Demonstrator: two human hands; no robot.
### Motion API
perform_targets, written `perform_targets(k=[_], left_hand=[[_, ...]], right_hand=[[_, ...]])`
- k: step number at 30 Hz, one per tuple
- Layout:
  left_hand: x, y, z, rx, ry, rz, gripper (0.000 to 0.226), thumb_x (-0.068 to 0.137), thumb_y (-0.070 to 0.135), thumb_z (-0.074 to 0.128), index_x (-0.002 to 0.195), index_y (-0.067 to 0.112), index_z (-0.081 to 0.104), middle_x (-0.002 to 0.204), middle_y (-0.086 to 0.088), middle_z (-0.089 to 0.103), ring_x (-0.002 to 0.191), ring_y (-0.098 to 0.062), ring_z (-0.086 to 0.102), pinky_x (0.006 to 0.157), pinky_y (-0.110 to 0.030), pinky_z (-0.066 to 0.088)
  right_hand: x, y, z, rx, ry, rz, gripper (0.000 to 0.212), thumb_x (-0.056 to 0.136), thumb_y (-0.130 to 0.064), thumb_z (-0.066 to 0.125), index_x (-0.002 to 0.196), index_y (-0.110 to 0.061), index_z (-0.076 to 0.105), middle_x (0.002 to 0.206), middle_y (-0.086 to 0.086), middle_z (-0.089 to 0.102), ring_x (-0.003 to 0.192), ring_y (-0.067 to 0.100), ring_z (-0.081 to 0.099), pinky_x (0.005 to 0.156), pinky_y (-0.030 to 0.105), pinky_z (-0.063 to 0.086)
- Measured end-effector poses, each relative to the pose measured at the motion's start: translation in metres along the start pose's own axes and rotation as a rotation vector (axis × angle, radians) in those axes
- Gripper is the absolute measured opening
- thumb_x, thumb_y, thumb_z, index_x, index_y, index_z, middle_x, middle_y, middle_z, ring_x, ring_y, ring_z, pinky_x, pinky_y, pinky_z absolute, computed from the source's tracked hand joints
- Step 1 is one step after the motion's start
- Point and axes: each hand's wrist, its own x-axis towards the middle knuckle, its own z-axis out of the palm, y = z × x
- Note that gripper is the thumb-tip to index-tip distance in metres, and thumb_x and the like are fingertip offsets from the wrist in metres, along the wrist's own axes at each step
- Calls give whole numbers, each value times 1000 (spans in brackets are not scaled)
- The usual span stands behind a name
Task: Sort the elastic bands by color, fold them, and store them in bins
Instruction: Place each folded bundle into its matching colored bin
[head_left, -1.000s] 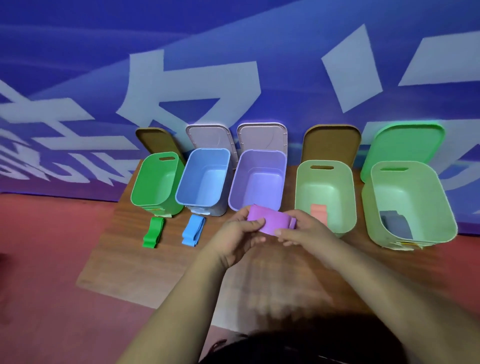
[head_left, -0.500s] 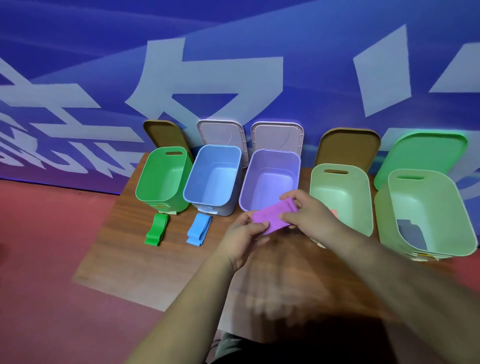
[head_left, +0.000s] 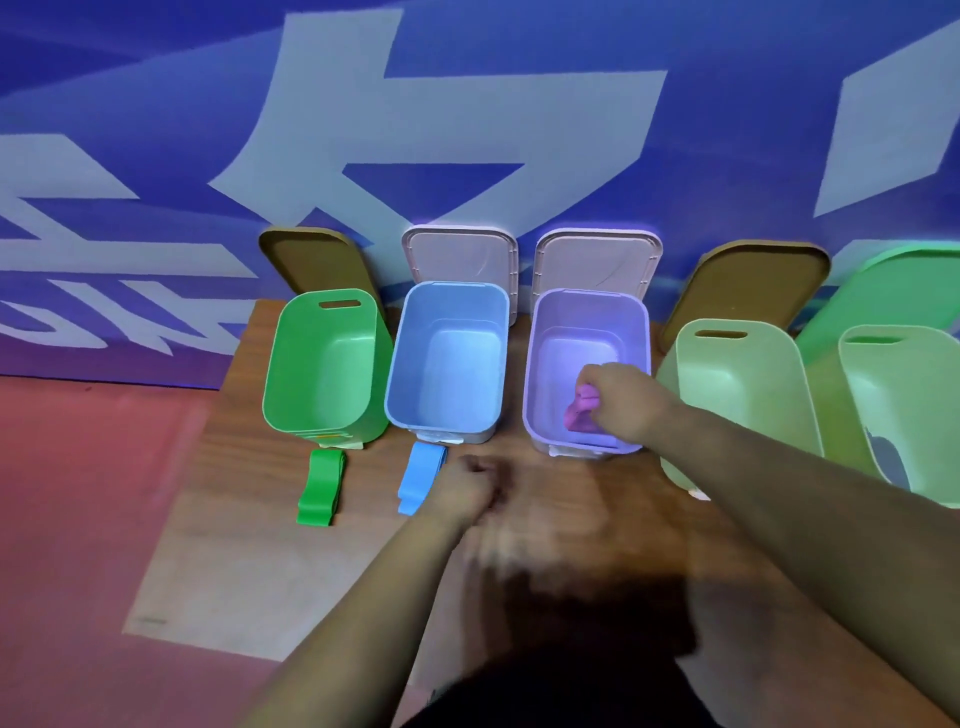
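My right hand (head_left: 621, 399) reaches into the purple bin (head_left: 589, 322) and is shut on the folded purple band (head_left: 581, 409), held low inside the bin near its front wall. My left hand (head_left: 467, 486) is a loose fist over the table, right beside the blue band (head_left: 422, 474), holding nothing. The blue band lies in front of the blue bin (head_left: 448, 358). A green band (head_left: 319, 486) lies in front of the green bin (head_left: 324, 364).
Two pale green bins (head_left: 748, 384) (head_left: 904, 400) stand to the right; the far one holds a grey band (head_left: 891, 462). Lids (head_left: 460, 257) lean against the blue wall behind each bin. The wooden table (head_left: 249, 545) ends at a red floor on the left.
My right hand has carried the purple band from above the table into the purple bin. My left hand has let go of it and dropped left toward the blue band.
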Motion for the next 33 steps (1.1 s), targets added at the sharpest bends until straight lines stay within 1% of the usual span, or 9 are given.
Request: perform_targets(k=[4,8,11,13,15,19,22,28,33], left_hand=[[29,-25,-37,259,106,-22,36,73,51,69,66,16,65,66,-5,67,64,-26,61,61,-33,46],[20,-6,-68,551,190,16,36,100,19,54,65,16,49,94,-20,75,89,-32,70,63,-28,37],[39,-16,-87,681,297,36,16,97,16,58,101,4,67,121,-22,71,114,-38,64,74,-30,36],[59,-30,-93,737,310,52,34,90,16,60,121,6,64,130,-21,65,122,-40,58,89,-34,41],[68,-35,-97,743,295,80,36,88,15,59,123,9,64,130,-19,66,124,-39,57,87,-33,39],[70,-34,-98,687,260,125,25,93,10,58,114,9,71,121,-13,72,114,-34,64,65,-20,27],[73,-37,-95,642,232,99,17,95,10,59,107,5,71,113,-16,73,110,-37,66,63,-24,31],[102,-58,-94,571,231,127,18,88,7,59,100,4,72,106,-17,75,104,-37,70,79,-36,49],[95,-52,-97,467,193,152,31,93,8,62,124,7,68,118,-12,72,112,-34,69,83,-30,47]], right_hand=[[23,-8,12,-84,-178,14,22,94,0,48,95,-20,57,94,-4,61,88,21,54,65,21,38],[45,-9,19,-175,-218,83,28,102,-16,54,128,-11,64,128,10,67,114,31,61,84,28,43],[55,-8,23,-189,-226,139,32,104,-22,55,134,-12,62,134,11,65,121,32,60,92,28,44],[59,-9,25,-178,-226,173,30,104,-21,54,132,-11,62,133,12,65,121,32,59,94,29,44],[62,-8,26,-155,-220,206,29,104,-20,54,130,-11,63,133,12,65,121,32,59,98,29,44],[69,-10,30,-131,-207,268,29,104,-21,54,131,-14,62,134,11,65,121,33,59,101,32,46],[71,-16,28,-138,-247,320,30,101,-17,57,130,-12,61,133,12,63,121,33,58,96,31,45],[76,-22,29,-100,-286,351,28,102,-20,54,128,-13,61,131,13,63,109,31,56,88,30,41],[78,-24,39,-112,-314,357,34,102,-21,53,134,-12,59,137,14,61,121,35,57,97,34,45]])
